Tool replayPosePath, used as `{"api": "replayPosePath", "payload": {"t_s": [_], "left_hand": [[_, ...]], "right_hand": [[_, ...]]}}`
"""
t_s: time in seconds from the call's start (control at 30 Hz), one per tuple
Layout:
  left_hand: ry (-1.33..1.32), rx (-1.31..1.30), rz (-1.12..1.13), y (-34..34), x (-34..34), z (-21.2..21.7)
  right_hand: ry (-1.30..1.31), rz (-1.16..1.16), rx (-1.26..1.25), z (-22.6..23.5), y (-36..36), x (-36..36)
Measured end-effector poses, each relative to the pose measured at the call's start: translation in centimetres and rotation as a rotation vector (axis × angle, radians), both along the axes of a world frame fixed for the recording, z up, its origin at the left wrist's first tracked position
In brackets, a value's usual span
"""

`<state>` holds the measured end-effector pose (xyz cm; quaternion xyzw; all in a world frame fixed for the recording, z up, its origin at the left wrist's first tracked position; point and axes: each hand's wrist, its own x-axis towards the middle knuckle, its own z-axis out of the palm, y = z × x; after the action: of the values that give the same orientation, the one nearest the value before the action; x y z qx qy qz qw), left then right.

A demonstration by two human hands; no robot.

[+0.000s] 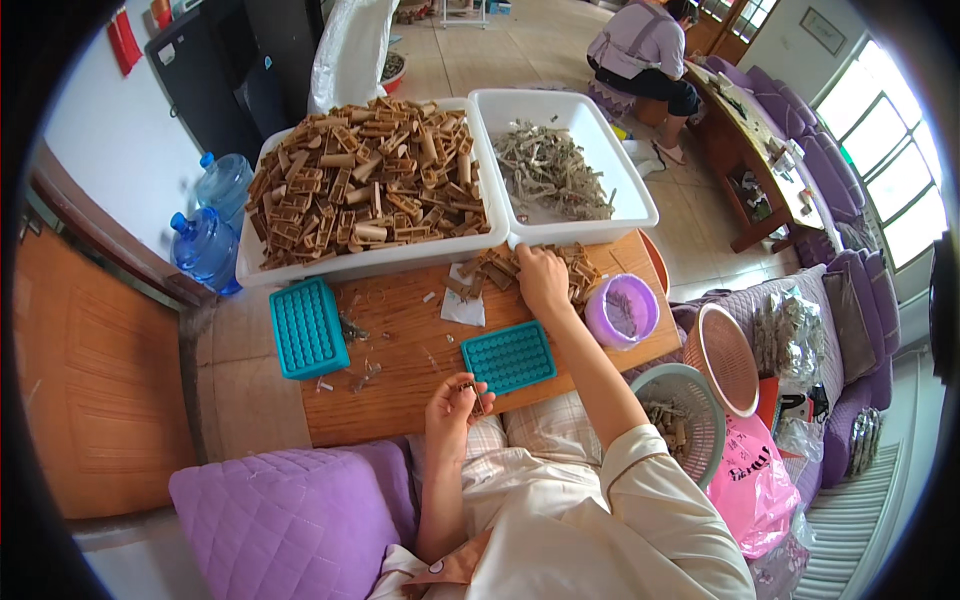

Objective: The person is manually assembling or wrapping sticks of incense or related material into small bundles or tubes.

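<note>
You're pinching a small metal clip (472,388) in your left hand (452,405) beside the teal tray (508,356) while your right hand (543,280) is closing on the brown pieces (580,268), keeping supply within reach

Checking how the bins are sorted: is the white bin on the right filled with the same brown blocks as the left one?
No, the right white bin holds thin greyish metal pieces, while the left white bin is heaped with brown blocks.

A wooden tabletop (420,385) carries two white tubs at its far edge: the left tub (300,262) is heaped with brown wooden pieces, the right tub (632,195) holds grey strips. In front of them lie two teal perforated trays, the larger tray (308,327) to the left and the smaller tray (509,356) nearer the middle. A loose pile of brown pieces (492,268), a white paper scrap (463,308) and a purple cup (621,311) sit toward the right.
</note>
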<state>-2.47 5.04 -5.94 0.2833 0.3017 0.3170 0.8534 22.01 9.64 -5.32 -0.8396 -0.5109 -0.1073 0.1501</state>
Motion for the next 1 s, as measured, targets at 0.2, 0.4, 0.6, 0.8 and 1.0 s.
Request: {"api": "replayPosePath", "payload": {"t_s": [0.2,0.4,0.6,0.8,1.0], "left_hand": [[-0.021,0.008,0.149,-0.5,0.2,0.1],[-0.074,-0.090,0.286,-0.3,0.5,1.0],[-0.071,-0.058,0.438,-0.3,0.7,0.3],[-0.080,-0.008,0.499,-0.5,0.7,-0.1],[-0.184,0.068,0.431,-0.6,0.7,0.6]], "right_hand": [[-0.070,0.036,-0.073,-0.5,0.3,-0.2],[-0.119,-0.008,-0.149,-0.9,0.0,0.1],[0.122,0.039,0.149,0.9,-1.2,-0.9],[1.060,0.080,0.493,1.4,-3.1,-4.0],[1.731,0.196,0.329,4.6,-6.2,-11.7]]}}
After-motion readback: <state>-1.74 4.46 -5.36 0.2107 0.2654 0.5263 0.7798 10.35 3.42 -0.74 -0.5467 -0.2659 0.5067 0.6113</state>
